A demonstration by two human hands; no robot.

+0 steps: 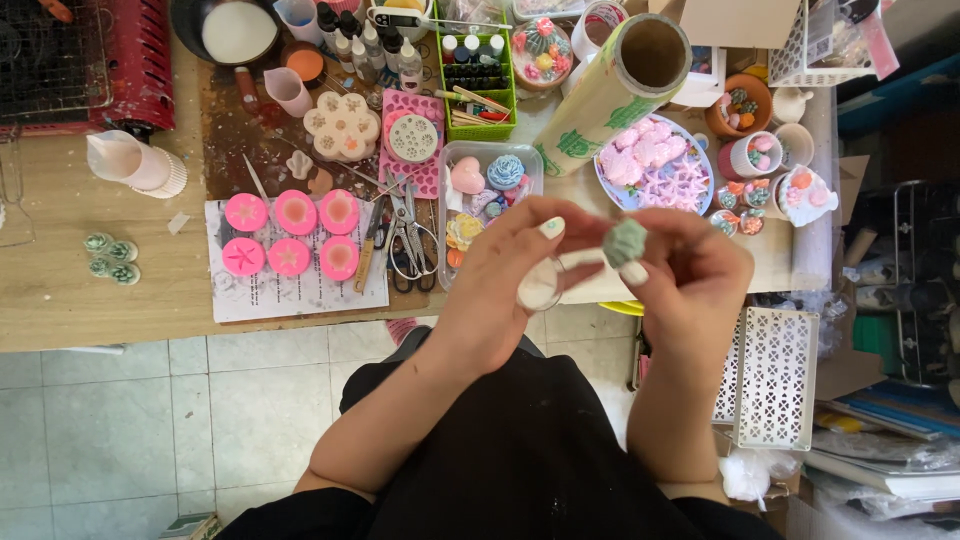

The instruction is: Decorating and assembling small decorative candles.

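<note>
While we look down from the head camera, our right hand pinches a small pale green flower-shaped piece between thumb and fingertips, held up over the table edge. Our left hand is curled around a small clear round container, its thumb reaching toward the piece. Pink round moulds lie on paper to the left, near scissors.

Wooden table over pale (grey-grouted) floor tiles.
</note>
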